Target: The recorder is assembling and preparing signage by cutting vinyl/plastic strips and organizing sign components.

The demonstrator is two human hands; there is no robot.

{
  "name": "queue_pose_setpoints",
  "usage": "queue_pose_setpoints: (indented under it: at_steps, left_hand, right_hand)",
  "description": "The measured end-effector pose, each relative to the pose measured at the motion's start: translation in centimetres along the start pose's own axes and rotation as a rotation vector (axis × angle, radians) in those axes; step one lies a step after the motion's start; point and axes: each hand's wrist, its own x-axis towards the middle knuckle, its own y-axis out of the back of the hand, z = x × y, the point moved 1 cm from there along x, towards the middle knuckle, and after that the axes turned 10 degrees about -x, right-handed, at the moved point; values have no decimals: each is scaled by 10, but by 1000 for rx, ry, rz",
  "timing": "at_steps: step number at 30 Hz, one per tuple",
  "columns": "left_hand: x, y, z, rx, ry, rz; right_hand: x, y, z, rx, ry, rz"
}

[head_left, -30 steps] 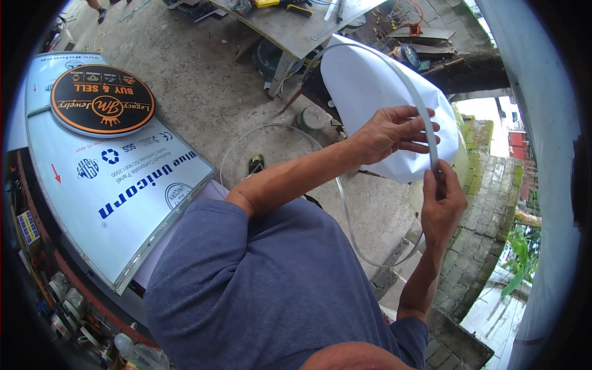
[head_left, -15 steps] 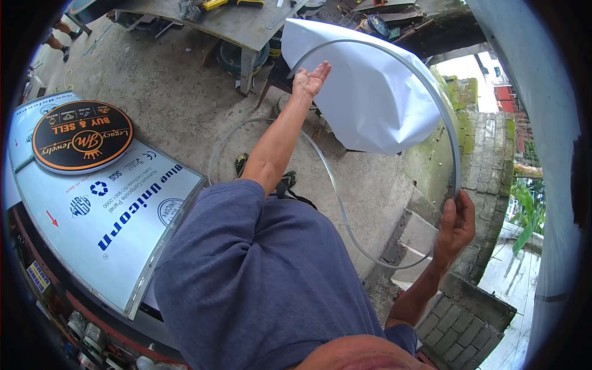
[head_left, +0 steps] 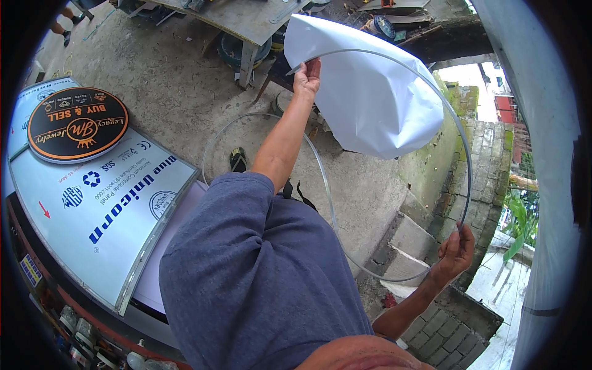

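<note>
A long, thin, bendy grey strip (head_left: pixel 467 145) arcs between my hands, its near stretch curling on round in a large loop above the floor. My left hand (head_left: pixel 308 78), arm stretched far forward, closes on the strip close to its far end, which pokes out past the fingers. Over at the right, my right hand (head_left: pixel 455 251) pinches the same strip between thumb and fingers. Behind the arc lies a large crumpled white sheet (head_left: pixel 370 98). Whether the strip is metal or plastic cannot be made out.
Left of me, a round black-and-orange sign (head_left: pixel 77 126) lies on a light-blue printed panel (head_left: pixel 117 203). A worktable (head_left: pixel 246 21) stands ahead, with buckets (head_left: pixel 231 52) beneath. Stone steps (head_left: pixel 410 243) and a block wall (head_left: pixel 484 160) are at the right. Another person's legs (head_left: pixel 61 31) show far left.
My left hand, open beside the strip's end before, has closed on it. My right hand has moved nearer to me, and the arc between the hands has widened.
</note>
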Motion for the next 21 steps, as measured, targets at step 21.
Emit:
queue_pose_setpoints:
  at_steps: [21]
  left_hand:
    - [-60,-83,5,389,-159,-201]
  right_hand:
    - [35,-14,41,134,-202,-229]
